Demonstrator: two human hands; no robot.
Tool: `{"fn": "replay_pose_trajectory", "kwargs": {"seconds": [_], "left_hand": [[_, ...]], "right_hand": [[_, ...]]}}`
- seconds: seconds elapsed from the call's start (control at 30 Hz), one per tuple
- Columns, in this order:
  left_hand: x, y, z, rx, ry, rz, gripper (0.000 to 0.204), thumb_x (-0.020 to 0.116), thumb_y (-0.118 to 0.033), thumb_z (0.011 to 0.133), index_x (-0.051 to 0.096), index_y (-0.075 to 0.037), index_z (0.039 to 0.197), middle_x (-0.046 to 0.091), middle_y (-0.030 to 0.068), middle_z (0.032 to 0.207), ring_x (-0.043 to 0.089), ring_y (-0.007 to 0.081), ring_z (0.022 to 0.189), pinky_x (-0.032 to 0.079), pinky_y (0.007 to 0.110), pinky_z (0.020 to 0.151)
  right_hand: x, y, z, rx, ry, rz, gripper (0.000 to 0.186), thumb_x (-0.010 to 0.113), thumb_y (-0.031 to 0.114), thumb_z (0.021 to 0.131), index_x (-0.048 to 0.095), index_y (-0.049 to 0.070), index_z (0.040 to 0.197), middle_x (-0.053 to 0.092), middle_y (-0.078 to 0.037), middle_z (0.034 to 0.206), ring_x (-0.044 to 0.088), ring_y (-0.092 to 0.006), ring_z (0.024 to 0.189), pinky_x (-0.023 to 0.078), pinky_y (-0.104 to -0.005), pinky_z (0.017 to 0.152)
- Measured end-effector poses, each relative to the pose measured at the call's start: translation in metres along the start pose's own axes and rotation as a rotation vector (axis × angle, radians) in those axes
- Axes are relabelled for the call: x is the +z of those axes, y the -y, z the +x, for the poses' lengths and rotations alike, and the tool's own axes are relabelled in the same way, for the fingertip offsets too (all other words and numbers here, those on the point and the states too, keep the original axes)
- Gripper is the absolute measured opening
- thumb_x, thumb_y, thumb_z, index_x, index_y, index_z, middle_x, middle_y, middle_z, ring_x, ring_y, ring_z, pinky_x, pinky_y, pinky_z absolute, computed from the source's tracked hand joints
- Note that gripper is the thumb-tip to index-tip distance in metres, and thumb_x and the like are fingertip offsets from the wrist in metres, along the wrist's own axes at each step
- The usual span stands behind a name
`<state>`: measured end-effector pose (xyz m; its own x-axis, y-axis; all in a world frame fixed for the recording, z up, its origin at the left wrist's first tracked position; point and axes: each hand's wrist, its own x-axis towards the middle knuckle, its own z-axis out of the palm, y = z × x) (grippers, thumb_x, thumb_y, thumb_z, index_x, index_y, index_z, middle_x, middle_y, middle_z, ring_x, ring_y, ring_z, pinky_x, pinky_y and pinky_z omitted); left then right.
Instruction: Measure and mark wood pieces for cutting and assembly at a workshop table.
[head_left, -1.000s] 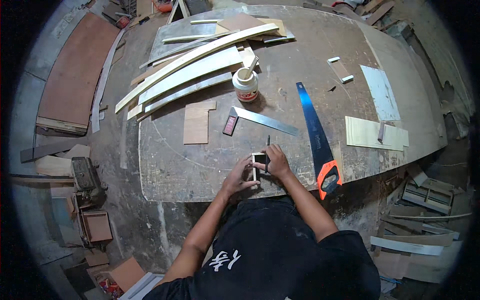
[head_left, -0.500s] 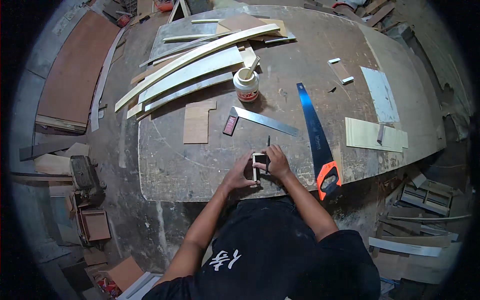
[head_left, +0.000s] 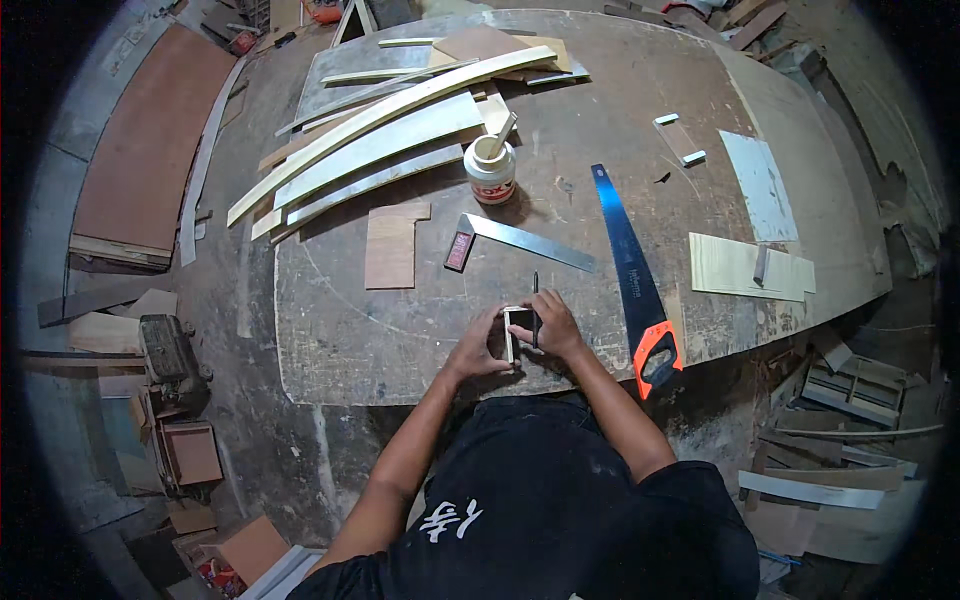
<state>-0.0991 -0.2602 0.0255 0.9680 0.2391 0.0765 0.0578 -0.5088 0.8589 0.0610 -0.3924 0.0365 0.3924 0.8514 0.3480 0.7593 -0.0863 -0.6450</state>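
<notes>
Near the front edge of the table my left hand [head_left: 481, 345] is closed around a small pale wooden piece [head_left: 510, 345], which looks like a little frame seen edge-on. My right hand [head_left: 556, 325] steadies the same piece from the right with its fingertips. A dark, thin pencil [head_left: 535, 290] is also gripped in that hand, pointing away from me. Just beyond my hands lies a try square [head_left: 525, 243] with a metal blade and a dark reddish handle. To the right rests a handsaw [head_left: 632, 275] with an orange and black handle.
An open white glue bottle [head_left: 490, 172] with a stick in it stands mid-table [head_left: 340, 340]. Wooden strips [head_left: 380, 150] are piled at the far left, near a notched board [head_left: 391, 250]. A grooved pale board [head_left: 735, 268] and a whitish panel [head_left: 758, 185] lie at right.
</notes>
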Motion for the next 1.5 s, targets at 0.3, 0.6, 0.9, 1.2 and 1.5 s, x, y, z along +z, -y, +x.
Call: {"fn": "replay_pose_trajectory", "kwargs": {"seconds": [0.3, 0.6, 0.9, 1.2, 1.5], "left_hand": [[0.001, 0.001, -0.001, -0.004, -0.006, -0.023, 0.108, 0.087, -0.019, 0.048, 0.031, -0.006, 0.139, 0.044, 0.0169, 0.132, 0.043, 0.0355, 0.122, 0.035, 0.041, 0.104], [-0.002, -0.003, 0.001, -0.021, 0.005, -0.01, 0.107, 0.088, -0.025, 0.049, 0.031, -0.005, 0.138, 0.046, 0.0189, 0.129, 0.044, 0.0361, 0.12, 0.034, 0.043, 0.102], [0.001, 0.003, 0.0, -0.041, 0.044, -0.005, 0.111, 0.088, -0.028, 0.049, 0.028, -0.005, 0.14, 0.043, 0.0178, 0.133, 0.04, 0.036, 0.124, 0.03, 0.043, 0.105], [0.001, 0.007, 0.0, -0.016, 0.027, -0.004, 0.111, 0.088, -0.029, 0.048, 0.029, -0.004, 0.139, 0.043, 0.0178, 0.133, 0.04, 0.0363, 0.124, 0.03, 0.043, 0.106], [-0.003, -0.003, -0.001, -0.018, 0.008, 0.007, 0.108, 0.088, -0.028, 0.052, 0.03, -0.006, 0.14, 0.044, 0.0191, 0.131, 0.043, 0.0366, 0.121, 0.035, 0.043, 0.103]], "right_hand": [[-0.002, 0.002, 0.002, 0.01, 0.002, -0.005, 0.04, 0.076, 0.03, 0.068, 0.058, 0.003, 0.092, 0.056, -0.015, 0.085, 0.053, -0.0345, 0.084, 0.044, -0.0415, 0.076], [-0.002, -0.001, 0.001, 0.002, 0.02, -0.044, 0.038, 0.075, 0.03, 0.07, 0.059, 0.004, 0.092, 0.056, -0.014, 0.086, 0.053, -0.034, 0.084, 0.044, -0.0409, 0.076], [0.0, -0.003, -0.002, 0.006, 0.008, -0.019, 0.038, 0.075, 0.028, 0.072, 0.06, 0.003, 0.095, 0.057, -0.014, 0.088, 0.054, -0.0339, 0.084, 0.045, -0.0412, 0.076], [0.0, -0.002, -0.001, 0.014, 0.019, 0.004, 0.037, 0.076, 0.028, 0.072, 0.06, 0.004, 0.097, 0.058, -0.013, 0.089, 0.054, -0.0328, 0.086, 0.045, -0.0404, 0.076], [0.002, -0.004, 0.0, -0.009, 0.005, 0.008, 0.037, 0.076, 0.028, 0.072, 0.06, 0.004, 0.095, 0.058, -0.013, 0.087, 0.054, -0.0325, 0.085, 0.045, -0.0401, 0.075]]}}
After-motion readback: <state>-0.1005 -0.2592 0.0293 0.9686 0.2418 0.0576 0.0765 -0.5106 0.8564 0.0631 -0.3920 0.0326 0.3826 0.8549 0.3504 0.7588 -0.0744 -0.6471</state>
